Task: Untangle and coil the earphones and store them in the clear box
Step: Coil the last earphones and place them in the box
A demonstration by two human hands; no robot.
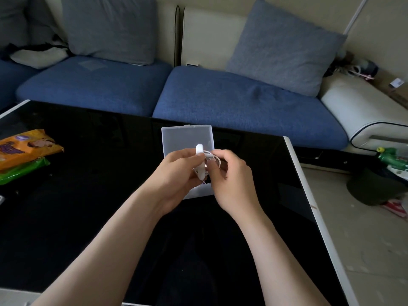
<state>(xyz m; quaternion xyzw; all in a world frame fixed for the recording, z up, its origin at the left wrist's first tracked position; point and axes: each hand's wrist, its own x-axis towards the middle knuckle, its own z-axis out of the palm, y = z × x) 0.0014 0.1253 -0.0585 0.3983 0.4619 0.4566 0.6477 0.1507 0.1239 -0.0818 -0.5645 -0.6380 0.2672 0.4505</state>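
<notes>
Your left hand (pixel 176 171) and right hand (pixel 230 180) both pinch the white corded earphones (pixel 199 150), held over the open clear plastic box (pixel 187 136). Loosen either grip and the springy coil may unwind, snagging the rim.

Left hand (pixel 174 176) bare, right hand (pixel 231 183) bare, left forearm (pixel 106 235) uncovered to edge of view, right forearm (pixel 271 246) likewise, slender wrists.
</notes>
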